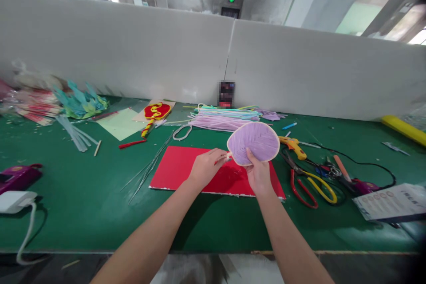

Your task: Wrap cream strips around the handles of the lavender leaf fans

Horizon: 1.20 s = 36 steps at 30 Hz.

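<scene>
A purple hand fan [258, 140] with a pale rim is held up over a red board [181, 166]. My right hand [258, 173] grips the fan's lower edge, with the thumb lying on its purple face. My left hand [208, 166] is closed at the short pale handle [229, 155] on the fan's left side; the fingers hide part of it. Behind the fan lies a bundle of lilac and mint pipe cleaners [216, 120]. A finished-looking red and yellow fan [156, 113] rests farther left.
Pliers [309, 182] with red and yellow handles and a yellow glue gun [294, 146] lie to the right. Thin wires [149, 168] are left of the board. A phone [226, 94] leans on the white partition [133, 49]. A white charger [16, 202] sits at the left.
</scene>
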Motion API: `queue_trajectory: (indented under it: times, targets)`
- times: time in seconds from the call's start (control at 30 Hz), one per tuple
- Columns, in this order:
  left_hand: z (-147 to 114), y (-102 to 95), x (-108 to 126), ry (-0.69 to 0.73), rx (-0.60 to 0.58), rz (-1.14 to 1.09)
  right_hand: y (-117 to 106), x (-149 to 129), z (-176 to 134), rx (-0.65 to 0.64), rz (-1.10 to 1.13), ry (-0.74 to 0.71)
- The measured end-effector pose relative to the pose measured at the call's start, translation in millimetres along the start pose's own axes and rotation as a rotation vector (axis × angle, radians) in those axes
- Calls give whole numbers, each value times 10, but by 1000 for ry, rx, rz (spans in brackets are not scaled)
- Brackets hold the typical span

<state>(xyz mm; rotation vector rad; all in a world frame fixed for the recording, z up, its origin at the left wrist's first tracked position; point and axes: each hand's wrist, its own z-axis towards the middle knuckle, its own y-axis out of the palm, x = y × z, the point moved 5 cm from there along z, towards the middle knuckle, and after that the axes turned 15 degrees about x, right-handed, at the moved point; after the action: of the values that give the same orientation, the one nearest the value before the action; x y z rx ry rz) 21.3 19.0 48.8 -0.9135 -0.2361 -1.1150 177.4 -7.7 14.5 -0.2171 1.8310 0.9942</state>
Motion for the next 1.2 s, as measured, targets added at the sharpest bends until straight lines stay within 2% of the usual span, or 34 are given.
queue_trajectory:
  times: [0.3,0.4,0.6,0.73,0.87,0.93,1.03,1.1,1.2]
  targets:
    - [19,37,-72,-369,13,-282,29,-37,-36,-16,9,-39]
    - [8,84,-132,-518,-35,-433,42,-60,-54,-25,9,-52]
    - [-96,218,-218,-947,-169,-917,63,-79,-67,-84,42,-28]
    - [-158,267,-247,-1137,-242,-1054,62,-75,-71,-85,28,-11]
    - [-241,303,-300,-1324,-259,-1155,57,-85,-87,-104,21,12]
    - [-257,311,-297,-1340,-259,-1195,52,-76,-87,-121,22,49]
    - [-214,303,-230,-1221,-254,-1213,61,-43,-68,-158,42,103]
    - [-147,269,-182,-1062,-196,-1135,78,-5,-51,-184,39,141]
    - [-28,128,-152,-746,34,-847,106,66,-60,-222,-13,229]
